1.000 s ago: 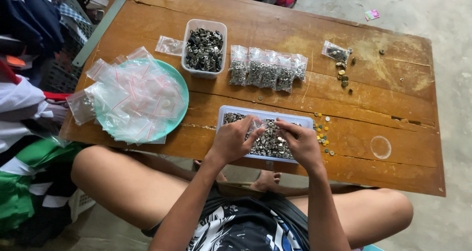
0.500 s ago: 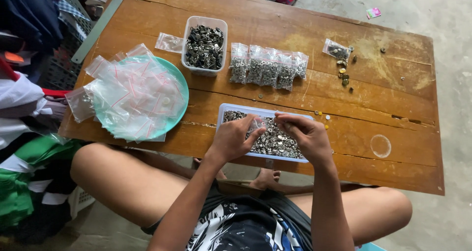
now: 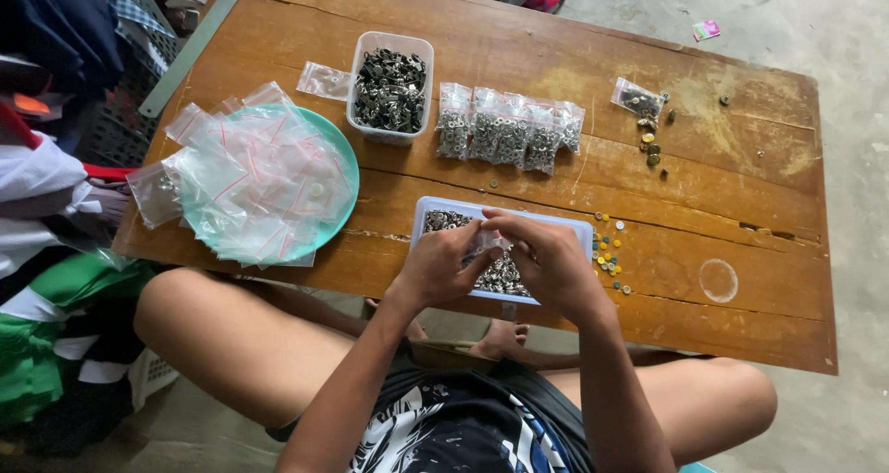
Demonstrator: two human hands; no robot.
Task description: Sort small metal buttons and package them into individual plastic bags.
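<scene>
My left hand (image 3: 443, 267) and my right hand (image 3: 544, 258) meet over a shallow pale tray (image 3: 582, 231) of small grey metal parts at the near edge of the wooden table (image 3: 574, 172). Between the fingertips of both hands I pinch a small clear plastic bag (image 3: 488, 244) holding a few of the parts. The hands hide most of the tray's contents.
A teal plate (image 3: 339, 163) piled with empty zip bags lies at the left. A clear tub (image 3: 390, 88) of dark metal parts and a row of filled bags (image 3: 507, 138) stand farther back. Small coloured pieces (image 3: 607, 248) are scattered right of the tray. Clothes (image 3: 46, 223) are heaped beside the table.
My hands have drawn closer together over the tray, with the small bag now pinched between both. Nothing else on the table has moved.
</scene>
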